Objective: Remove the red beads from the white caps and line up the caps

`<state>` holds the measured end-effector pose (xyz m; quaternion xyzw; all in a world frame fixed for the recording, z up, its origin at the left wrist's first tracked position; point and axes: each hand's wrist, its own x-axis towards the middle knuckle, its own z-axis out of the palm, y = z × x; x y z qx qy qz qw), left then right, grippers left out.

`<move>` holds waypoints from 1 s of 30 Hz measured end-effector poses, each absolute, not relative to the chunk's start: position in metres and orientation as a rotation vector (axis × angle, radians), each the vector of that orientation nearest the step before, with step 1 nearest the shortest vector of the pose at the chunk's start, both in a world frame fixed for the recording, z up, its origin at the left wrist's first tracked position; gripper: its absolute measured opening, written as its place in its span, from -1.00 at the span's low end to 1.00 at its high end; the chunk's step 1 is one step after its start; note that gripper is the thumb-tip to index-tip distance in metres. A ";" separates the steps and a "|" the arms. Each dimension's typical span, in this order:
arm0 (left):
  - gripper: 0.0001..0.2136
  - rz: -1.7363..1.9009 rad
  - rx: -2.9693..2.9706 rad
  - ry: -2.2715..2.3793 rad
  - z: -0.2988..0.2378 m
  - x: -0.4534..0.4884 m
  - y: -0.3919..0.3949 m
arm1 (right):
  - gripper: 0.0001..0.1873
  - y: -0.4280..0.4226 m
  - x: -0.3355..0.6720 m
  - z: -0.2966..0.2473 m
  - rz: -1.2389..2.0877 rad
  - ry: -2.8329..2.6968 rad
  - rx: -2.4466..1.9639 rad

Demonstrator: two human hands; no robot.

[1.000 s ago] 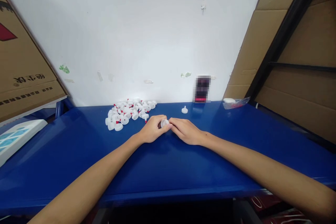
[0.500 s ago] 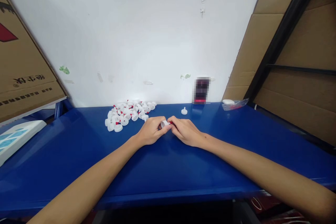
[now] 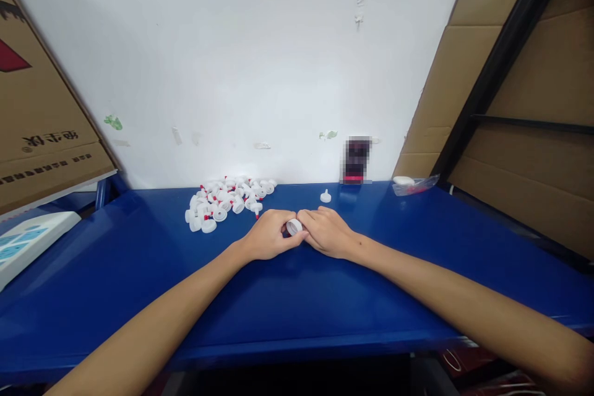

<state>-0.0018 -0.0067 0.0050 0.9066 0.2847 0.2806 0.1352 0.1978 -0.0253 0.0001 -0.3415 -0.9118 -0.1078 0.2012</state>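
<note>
My left hand [image 3: 268, 237] and my right hand [image 3: 327, 232] meet at the middle of the blue table [image 3: 297, 297]. Both pinch one small white cap [image 3: 294, 226] held between their fingertips, its round open side turned toward me. Fingers of both hands are curled closed around it. A pile of several white caps with red tips [image 3: 227, 199] lies on the table just left of and behind my left hand. A single white nozzle piece [image 3: 325, 197] stands alone behind my right hand.
A white wall backs the table. Cardboard boxes [image 3: 41, 117] lean at the left and cardboard with a black frame [image 3: 510, 74] at the right. A white device [image 3: 28, 241] lies at far left, a clear plastic bag [image 3: 415, 183] at back right, a dark blurred object [image 3: 357, 161] beside it.
The hands have drawn slightly closer to me and closed tighter on the cap. The red tip seen half a second ago is hidden now, and the cap's open side faces me.
</note>
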 end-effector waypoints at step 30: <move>-0.64 1.239 2.874 0.841 0.010 -0.009 -0.004 | -0.83 -0.008 0.220 0.000 -0.173 -2.377 -1.061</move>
